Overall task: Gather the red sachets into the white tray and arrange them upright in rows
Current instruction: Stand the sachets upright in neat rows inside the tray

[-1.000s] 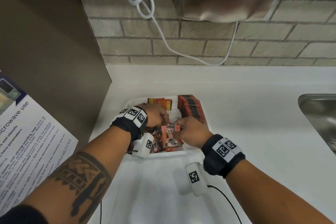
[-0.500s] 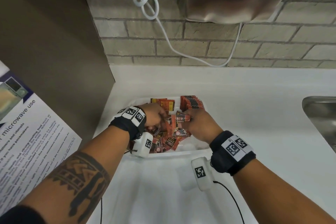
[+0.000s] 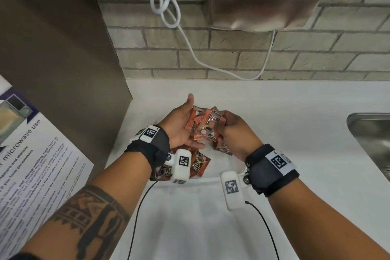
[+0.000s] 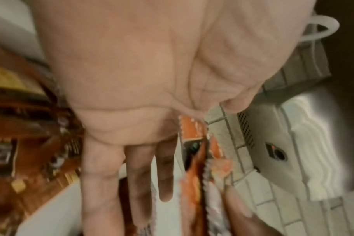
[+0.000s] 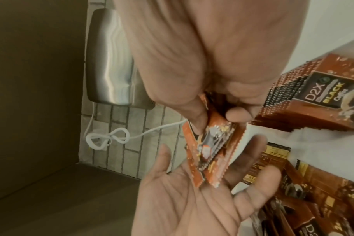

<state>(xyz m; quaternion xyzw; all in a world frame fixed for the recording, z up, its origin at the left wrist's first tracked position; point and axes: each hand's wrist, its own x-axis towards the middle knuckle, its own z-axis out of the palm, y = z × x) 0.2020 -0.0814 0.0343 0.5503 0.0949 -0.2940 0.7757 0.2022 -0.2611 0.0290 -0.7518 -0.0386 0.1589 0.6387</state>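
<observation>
Head view: the right hand (image 3: 233, 133) pinches a bunch of crinkled red sachets (image 3: 203, 125) above the white tray (image 3: 211, 178), against the flat, spread left hand (image 3: 179, 126); exact count unclear.

Right wrist view: one upright row (image 5: 305, 97) stands behind.

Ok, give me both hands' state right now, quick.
Left hand: open, palm up, straight fingers under the bunch of red sachets.
Right hand: closed, thumb and fingers pinching that same bunch from the other side.
</observation>
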